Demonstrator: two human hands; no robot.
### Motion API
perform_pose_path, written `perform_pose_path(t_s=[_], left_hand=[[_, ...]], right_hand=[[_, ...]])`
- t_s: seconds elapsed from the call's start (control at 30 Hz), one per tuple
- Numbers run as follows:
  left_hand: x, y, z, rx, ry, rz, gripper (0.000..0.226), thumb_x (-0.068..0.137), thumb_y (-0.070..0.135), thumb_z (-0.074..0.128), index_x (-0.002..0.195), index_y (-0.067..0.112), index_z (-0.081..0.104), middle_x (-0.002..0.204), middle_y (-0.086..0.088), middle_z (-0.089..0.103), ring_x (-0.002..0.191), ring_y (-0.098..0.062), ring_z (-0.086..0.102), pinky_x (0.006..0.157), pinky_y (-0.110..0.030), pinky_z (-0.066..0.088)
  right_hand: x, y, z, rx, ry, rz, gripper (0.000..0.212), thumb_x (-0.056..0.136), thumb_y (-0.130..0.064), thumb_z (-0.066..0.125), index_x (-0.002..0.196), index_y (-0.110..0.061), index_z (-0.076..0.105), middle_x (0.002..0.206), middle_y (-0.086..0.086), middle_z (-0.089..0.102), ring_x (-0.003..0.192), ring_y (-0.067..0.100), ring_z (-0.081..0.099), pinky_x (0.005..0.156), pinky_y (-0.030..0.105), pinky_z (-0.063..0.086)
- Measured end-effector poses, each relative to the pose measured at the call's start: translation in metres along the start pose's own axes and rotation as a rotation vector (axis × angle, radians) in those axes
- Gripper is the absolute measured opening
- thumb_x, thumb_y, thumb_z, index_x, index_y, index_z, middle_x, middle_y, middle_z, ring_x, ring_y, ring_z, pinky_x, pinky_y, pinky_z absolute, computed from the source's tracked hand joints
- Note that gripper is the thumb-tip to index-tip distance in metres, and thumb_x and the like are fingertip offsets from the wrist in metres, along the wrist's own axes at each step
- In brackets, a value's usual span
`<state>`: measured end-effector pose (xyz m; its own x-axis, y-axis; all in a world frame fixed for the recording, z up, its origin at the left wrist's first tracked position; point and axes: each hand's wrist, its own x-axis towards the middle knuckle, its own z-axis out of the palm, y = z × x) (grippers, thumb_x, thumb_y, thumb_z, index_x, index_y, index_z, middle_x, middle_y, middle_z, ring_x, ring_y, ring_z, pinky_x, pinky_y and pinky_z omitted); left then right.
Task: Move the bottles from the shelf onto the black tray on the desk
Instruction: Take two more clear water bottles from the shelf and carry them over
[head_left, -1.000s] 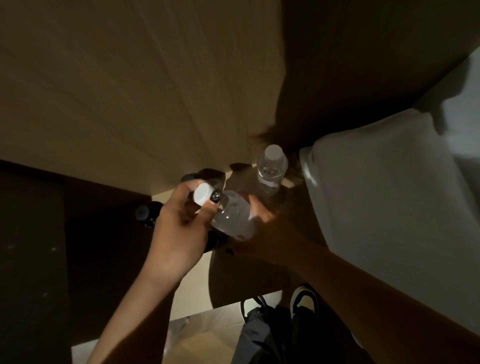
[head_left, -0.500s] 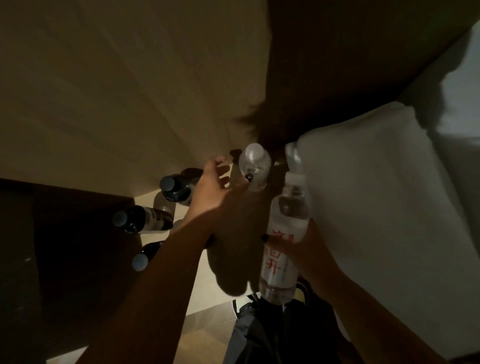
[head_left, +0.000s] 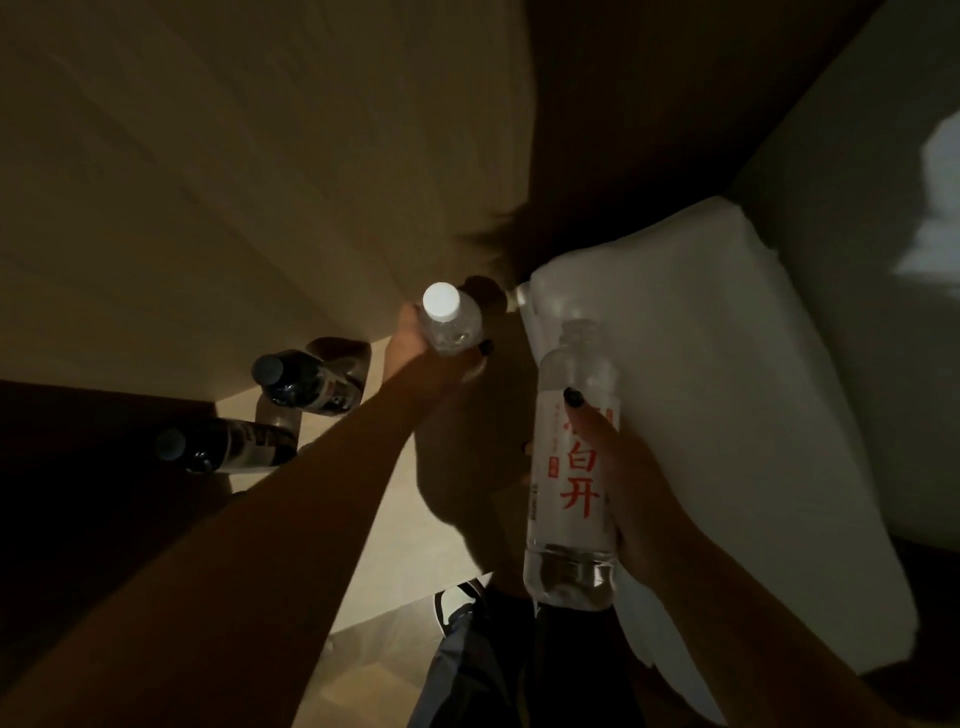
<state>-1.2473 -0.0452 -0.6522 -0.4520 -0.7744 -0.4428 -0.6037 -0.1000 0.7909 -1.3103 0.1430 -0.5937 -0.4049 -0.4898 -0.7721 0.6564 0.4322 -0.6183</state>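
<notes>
My right hand (head_left: 621, 467) is wrapped around a clear water bottle with red characters on its label (head_left: 571, 467), held upright near me, off the shelf. My left hand (head_left: 415, 345) reaches forward and closes around a second clear bottle with a white cap (head_left: 449, 322) that stands on the pale shelf surface (head_left: 395, 530). Two dark bottles with dark caps stand to the left on the same shelf, one farther back (head_left: 304, 384) and one nearer (head_left: 228, 449). The black tray is not in view.
A wooden panel (head_left: 234, 182) rises behind the shelf. A white cushion or bedding edge (head_left: 727, 389) lies close on the right of the bottles. Below are a person's legs and a shoe (head_left: 457, 603) on the wood floor. The scene is dim.
My right hand has lifted the labelled bottle off the shelf and drawn it toward me. My left hand let go of that bottle's cap, reached forward and closed on the white-capped bottle.
</notes>
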Motion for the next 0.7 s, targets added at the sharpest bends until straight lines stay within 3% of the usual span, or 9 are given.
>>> perform_pose_path(t_s=[0.13, 0.3, 0.47, 0.53, 0.7], left_hand=[[-0.018, -0.001, -0.021, -0.039, -0.051, 0.000, 0.069, 0.073, 0.017, 0.078, 0.133, 0.016, 0.043, 0.122, 0.002, 0.059, 0.111, -0.014, 0.057, 0.090, -0.031, 0.049], [-0.071, 0.015, -0.051, -0.276, -0.016, -0.086, 0.057, 0.074, 0.013, 0.076, 0.118, 0.026, 0.043, 0.103, 0.015, 0.057, 0.095, -0.001, 0.055, 0.084, -0.024, 0.047], [-0.126, 0.051, -0.088, -0.534, 0.041, -0.055, 0.053, 0.062, 0.019, 0.076, 0.111, 0.016, 0.056, 0.100, 0.004, 0.069, 0.091, -0.010, 0.066, 0.079, -0.026, 0.053], [-0.147, 0.063, -0.104, -0.652, 0.020, -0.029, 0.045, 0.060, 0.021, 0.074, 0.102, 0.013, 0.062, 0.091, 0.003, 0.073, 0.086, -0.011, 0.069, 0.076, -0.028, 0.057], [-0.210, 0.081, -0.128, -0.849, -0.014, -0.083, 0.040, 0.067, 0.031, 0.068, 0.103, 0.013, 0.065, 0.093, -0.006, 0.071, 0.087, -0.020, 0.067, 0.078, -0.036, 0.052]], right_hand=[[-0.002, -0.004, 0.005, -0.003, -0.002, -0.001, 0.078, 0.045, -0.063, 0.066, 0.105, -0.013, 0.063, 0.102, 0.020, 0.070, 0.089, 0.038, 0.068, 0.086, 0.054, 0.054], [-0.012, -0.012, 0.012, -0.020, 0.011, -0.058, 0.079, 0.043, -0.067, 0.066, 0.105, -0.019, 0.062, 0.101, 0.017, 0.071, 0.093, 0.035, 0.069, 0.087, 0.056, 0.053], [-0.046, -0.041, 0.028, -0.067, -0.022, -0.190, 0.038, 0.071, -0.054, 0.061, 0.094, -0.024, 0.064, 0.086, 0.006, 0.072, 0.078, 0.023, 0.069, 0.075, 0.042, 0.055], [-0.068, -0.055, 0.038, -0.025, -0.057, -0.194, 0.044, 0.065, -0.053, 0.061, 0.099, -0.026, 0.063, 0.090, 0.002, 0.073, 0.082, 0.020, 0.070, 0.071, 0.034, 0.054], [-0.137, -0.076, 0.063, -0.033, -0.129, -0.181, 0.055, 0.061, -0.060, 0.057, 0.097, -0.018, 0.060, 0.081, 0.005, 0.067, 0.076, 0.021, 0.064, 0.073, 0.038, 0.050]])
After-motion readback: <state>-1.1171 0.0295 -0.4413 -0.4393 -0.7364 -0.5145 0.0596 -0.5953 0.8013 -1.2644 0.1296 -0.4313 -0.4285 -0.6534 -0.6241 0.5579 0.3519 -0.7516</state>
